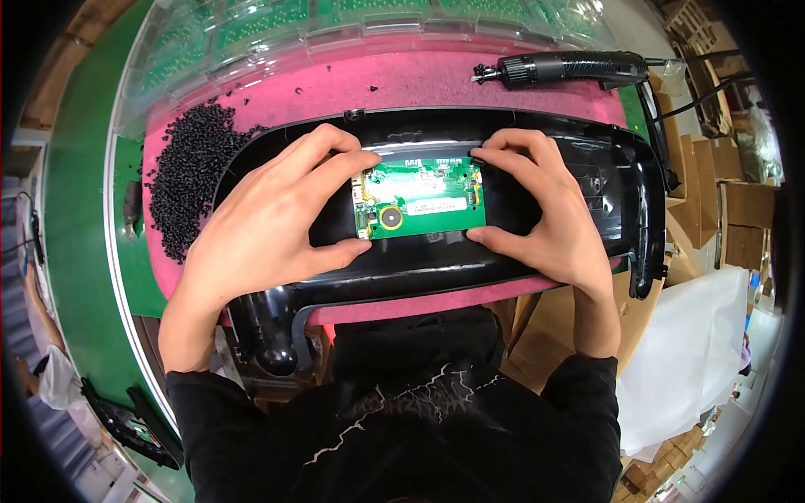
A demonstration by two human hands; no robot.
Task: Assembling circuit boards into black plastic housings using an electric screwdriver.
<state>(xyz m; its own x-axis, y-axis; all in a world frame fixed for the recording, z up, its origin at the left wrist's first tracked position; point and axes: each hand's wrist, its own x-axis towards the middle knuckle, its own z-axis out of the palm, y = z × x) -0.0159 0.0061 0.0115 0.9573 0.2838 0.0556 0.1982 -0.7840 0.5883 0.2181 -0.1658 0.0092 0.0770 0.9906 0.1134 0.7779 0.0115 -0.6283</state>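
Observation:
A green circuit board (428,225) with a small round buzzer-like part and a white label is at the middle of a long black plastic housing (402,272). My left hand (277,210) pinches the board's left end, thumb at the lower corner and fingers at the upper one. At the right end, my right hand (545,205) grips the opposite corners the same way. The housing lies open side up on a pink mat (377,71). Whether the board touches the housing floor cannot be made out.
A heap of small black screws (189,168) lies left on the mat. A black electric screwdriver (579,69) rests at the far right, with a cable. Clear trays (335,42) of green boards stand at the back. Cardboard boxes (696,193) and white foam sheets (688,352) are on the right.

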